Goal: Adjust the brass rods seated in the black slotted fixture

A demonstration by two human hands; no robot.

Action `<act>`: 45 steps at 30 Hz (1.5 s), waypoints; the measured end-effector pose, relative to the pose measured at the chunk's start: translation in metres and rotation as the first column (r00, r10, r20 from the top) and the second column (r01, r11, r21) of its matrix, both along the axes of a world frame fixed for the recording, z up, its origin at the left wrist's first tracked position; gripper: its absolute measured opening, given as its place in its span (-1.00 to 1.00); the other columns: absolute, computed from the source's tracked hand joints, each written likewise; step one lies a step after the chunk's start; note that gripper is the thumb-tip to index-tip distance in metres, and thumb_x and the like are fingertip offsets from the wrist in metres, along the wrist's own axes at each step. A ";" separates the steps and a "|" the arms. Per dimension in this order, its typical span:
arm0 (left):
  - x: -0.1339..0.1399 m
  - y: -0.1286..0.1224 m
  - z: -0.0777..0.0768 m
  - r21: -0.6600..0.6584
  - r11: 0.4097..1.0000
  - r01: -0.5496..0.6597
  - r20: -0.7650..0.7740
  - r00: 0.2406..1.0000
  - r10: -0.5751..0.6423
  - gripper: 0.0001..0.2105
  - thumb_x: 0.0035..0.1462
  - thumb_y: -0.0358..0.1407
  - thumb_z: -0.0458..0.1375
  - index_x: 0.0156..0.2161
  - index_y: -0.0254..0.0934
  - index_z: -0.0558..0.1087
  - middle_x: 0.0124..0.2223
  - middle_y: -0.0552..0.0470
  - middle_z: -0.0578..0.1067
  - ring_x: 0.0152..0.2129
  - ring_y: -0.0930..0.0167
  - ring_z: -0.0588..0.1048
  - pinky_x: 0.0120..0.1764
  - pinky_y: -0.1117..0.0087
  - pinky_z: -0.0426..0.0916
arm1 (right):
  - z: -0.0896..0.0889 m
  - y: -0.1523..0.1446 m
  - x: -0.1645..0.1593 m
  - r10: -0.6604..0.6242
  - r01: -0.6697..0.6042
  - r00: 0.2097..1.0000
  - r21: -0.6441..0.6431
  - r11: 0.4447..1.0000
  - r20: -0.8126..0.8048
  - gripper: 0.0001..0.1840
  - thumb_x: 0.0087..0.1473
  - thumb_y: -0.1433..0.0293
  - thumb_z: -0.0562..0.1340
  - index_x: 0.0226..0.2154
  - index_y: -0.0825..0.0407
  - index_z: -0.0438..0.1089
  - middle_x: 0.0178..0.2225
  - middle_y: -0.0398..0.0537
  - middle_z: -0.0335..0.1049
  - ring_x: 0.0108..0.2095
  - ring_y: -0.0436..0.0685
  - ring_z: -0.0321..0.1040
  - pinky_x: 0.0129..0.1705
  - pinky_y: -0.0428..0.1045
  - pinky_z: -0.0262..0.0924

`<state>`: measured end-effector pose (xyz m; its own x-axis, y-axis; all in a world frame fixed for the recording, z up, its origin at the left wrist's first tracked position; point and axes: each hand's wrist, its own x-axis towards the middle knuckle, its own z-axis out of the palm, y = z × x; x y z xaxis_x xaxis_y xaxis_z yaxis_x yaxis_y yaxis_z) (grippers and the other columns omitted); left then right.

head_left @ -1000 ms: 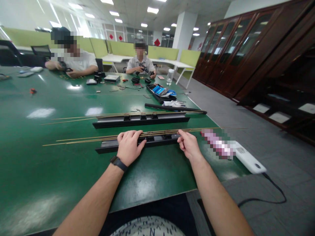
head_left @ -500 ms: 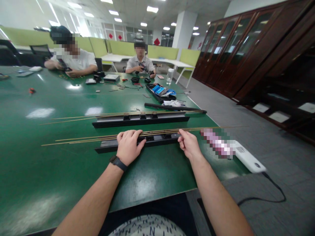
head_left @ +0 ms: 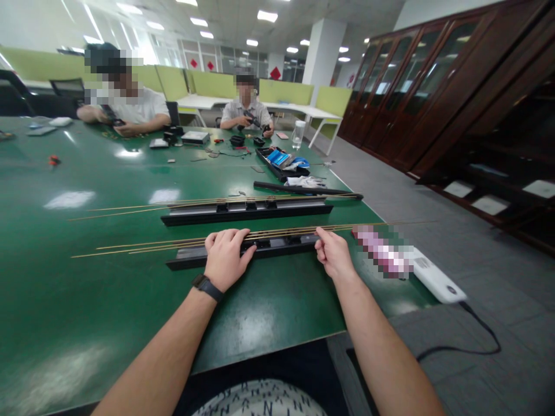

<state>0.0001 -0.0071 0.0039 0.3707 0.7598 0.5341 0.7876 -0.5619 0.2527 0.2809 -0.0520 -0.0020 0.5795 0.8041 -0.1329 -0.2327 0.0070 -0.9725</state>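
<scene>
Holding left forearm and right forearm outstretched, converging from the near side. Resting left hand palm-down, with fingers bent and thumb spread right. Pointing right hand leftward by one digit, perhaps the index.

Left hand covers part of near rail and rods; can't tell if it grips or just rests. Right hand hides rail's right end; can't tell whether fingers pinch a rod. Rods' right tips too faint to place. Pink thing pixelated, no ID; same blocks hide one end of white box. Both co-workers' faces pixelated. Desk cut by left edge, cabinet by right edge.
</scene>
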 end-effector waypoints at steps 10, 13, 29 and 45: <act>0.000 0.001 -0.001 0.002 1.000 0.003 0.000 1.000 -0.003 -0.69 0.28 -0.12 0.19 0.08 -0.15 0.47 0.00 -0.09 0.58 0.00 0.16 0.50 0.08 0.03 0.12 | 0.001 -0.001 -0.002 0.109 -0.109 0.994 -0.017 0.994 -0.007 -0.58 -0.08 0.11 0.47 -0.37 0.09 0.42 -0.66 -0.20 0.38 -0.83 -0.14 0.00 -0.83 -0.19 -0.27; 0.000 0.001 -0.001 0.003 1.000 0.001 -0.002 1.000 -0.001 -0.68 0.29 -0.12 0.18 0.08 -0.16 0.47 0.00 -0.09 0.58 0.00 0.16 0.49 0.08 0.03 0.12 | 0.001 -0.001 -0.002 0.102 -0.102 0.994 -0.015 0.995 -0.024 -0.59 -0.08 0.13 0.48 -0.39 0.07 0.39 -0.67 -0.22 0.37 -0.83 -0.14 0.00 -0.83 -0.19 -0.27; 0.000 0.000 -0.001 -0.017 1.000 -0.002 0.007 1.000 0.002 -0.68 0.30 -0.11 0.15 0.09 -0.14 0.47 0.02 -0.13 0.58 0.01 0.15 0.48 0.11 0.03 0.11 | 0.000 -0.002 -0.002 0.159 -0.159 0.987 -0.051 0.986 -0.007 -0.59 -0.07 0.12 0.46 -0.33 0.11 0.46 -0.70 -0.22 0.34 -0.84 -0.13 -0.01 -0.83 -0.19 -0.28; 0.000 0.000 0.000 -0.017 1.000 0.004 0.006 1.000 -0.004 -0.68 0.29 -0.12 0.16 0.09 -0.15 0.47 0.02 -0.12 0.58 0.01 0.16 0.48 0.11 0.02 0.11 | 0.001 -0.002 -0.002 0.123 -0.124 0.992 -0.037 0.992 -0.019 -0.60 -0.08 0.14 0.47 -0.36 0.08 0.42 -0.69 -0.22 0.36 -0.84 -0.13 0.00 -0.83 -0.19 -0.27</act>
<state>0.0002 -0.0068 0.0037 0.3705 0.7675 0.5231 0.7839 -0.5605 0.2670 0.2794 -0.0538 -0.0009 0.4736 0.8635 -0.1736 -0.2457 -0.0598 -0.9675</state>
